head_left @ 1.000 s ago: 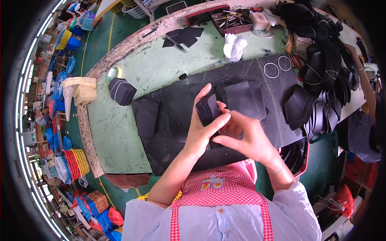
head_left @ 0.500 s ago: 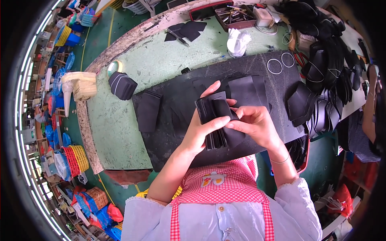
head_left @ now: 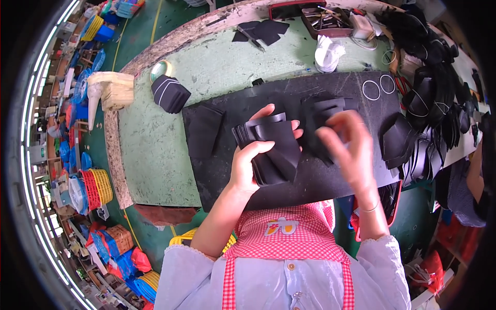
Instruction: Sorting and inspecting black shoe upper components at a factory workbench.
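My left hand [head_left: 250, 161] grips a stack of black leather pieces [head_left: 279, 150], its thumb across the top and fingertips showing at the far side. The pieces fan out toward the right and lower edge. My right hand [head_left: 351, 144] is apart from the stack, thumb and fingers spread and somewhat blurred, with nothing seen between them. Beneath and beyond it, loose black pieces [head_left: 330, 105] lie on the dark mat [head_left: 320, 187]. Another pile of black pieces [head_left: 205, 132] rests on the mat left of my left hand.
A banded black bundle [head_left: 170, 94], a tape roll [head_left: 161, 71] and a wooden block [head_left: 118, 91] stand at the left. Two white rings [head_left: 371, 90] lie on the mat's far right. Behind are a white roll [head_left: 328, 54] and a tool tray [head_left: 326, 23]. Black bundles [head_left: 426, 98] crowd the right.
My right hand has let go of the stack's edge and moved right, its fingers opening. The stack in my left hand has spread out. The whole view has shifted slightly.
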Tool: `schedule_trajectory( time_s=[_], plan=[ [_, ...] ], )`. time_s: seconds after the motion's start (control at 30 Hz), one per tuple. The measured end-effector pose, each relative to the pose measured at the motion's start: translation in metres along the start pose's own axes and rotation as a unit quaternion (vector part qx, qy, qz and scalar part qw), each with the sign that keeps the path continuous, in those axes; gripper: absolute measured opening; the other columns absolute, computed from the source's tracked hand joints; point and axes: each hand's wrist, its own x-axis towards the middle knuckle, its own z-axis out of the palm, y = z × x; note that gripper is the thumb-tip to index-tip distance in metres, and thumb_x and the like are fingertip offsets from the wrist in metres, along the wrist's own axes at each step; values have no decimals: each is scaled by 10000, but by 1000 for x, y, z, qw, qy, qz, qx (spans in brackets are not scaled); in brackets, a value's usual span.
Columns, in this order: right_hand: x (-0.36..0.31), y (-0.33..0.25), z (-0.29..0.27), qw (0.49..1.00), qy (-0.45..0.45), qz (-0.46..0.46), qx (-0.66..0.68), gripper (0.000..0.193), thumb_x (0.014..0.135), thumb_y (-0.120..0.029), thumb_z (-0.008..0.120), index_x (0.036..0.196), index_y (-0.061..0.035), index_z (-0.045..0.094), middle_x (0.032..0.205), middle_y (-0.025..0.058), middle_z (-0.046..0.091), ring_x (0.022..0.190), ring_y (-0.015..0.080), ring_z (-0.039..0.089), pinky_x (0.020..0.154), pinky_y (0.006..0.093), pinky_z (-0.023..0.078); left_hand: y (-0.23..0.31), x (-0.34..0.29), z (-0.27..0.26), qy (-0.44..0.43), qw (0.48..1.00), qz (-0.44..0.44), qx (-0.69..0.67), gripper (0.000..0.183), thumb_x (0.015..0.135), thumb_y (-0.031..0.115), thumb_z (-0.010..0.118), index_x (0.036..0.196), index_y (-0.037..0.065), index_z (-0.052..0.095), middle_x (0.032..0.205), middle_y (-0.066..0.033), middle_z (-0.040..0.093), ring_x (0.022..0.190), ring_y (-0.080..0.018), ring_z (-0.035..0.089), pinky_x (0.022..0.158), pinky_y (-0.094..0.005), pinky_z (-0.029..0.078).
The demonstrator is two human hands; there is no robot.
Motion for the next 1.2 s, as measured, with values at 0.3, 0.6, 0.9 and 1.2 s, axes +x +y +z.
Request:
schedule_trajectory(
  time_s=[0.3,0.6,0.9,1.2],
  plan=[
    [12,-27,66,986,-148,-56,62,378,871,-207,733,694,22,490,560,176,422,485,191,341,464,333,345,41,-38,-36,116,991,59,-8,629,859,91,469,1475,38,350,1355,-171,533,1206,-276,571,1038,-395,458],
    [21,-45,83,988,-52,-142,-27,352,749,-269,824,897,-24,619,807,77,613,730,236,588,674,368,469,53,-47,-53,176,976,114,51,572,874,67,542,1431,23,417,1320,-151,554,1165,-236,585,1004,-360,466],
    [14,-40,96,971,-222,-42,82,189,866,-142,730,867,31,654,615,85,496,597,85,407,546,271,400,57,-47,-62,154,976,118,98,546,854,39,594,1383,23,460,1244,-129,591,1095,-224,610,943,-350,497],
    [16,-57,98,974,-219,-42,33,218,783,-163,784,822,-16,627,756,91,579,704,239,586,664,357,472,56,-48,-61,172,974,119,85,550,860,43,594,1390,20,451,1241,-133,599,1116,-217,610,975,-350,485]
  ],
)
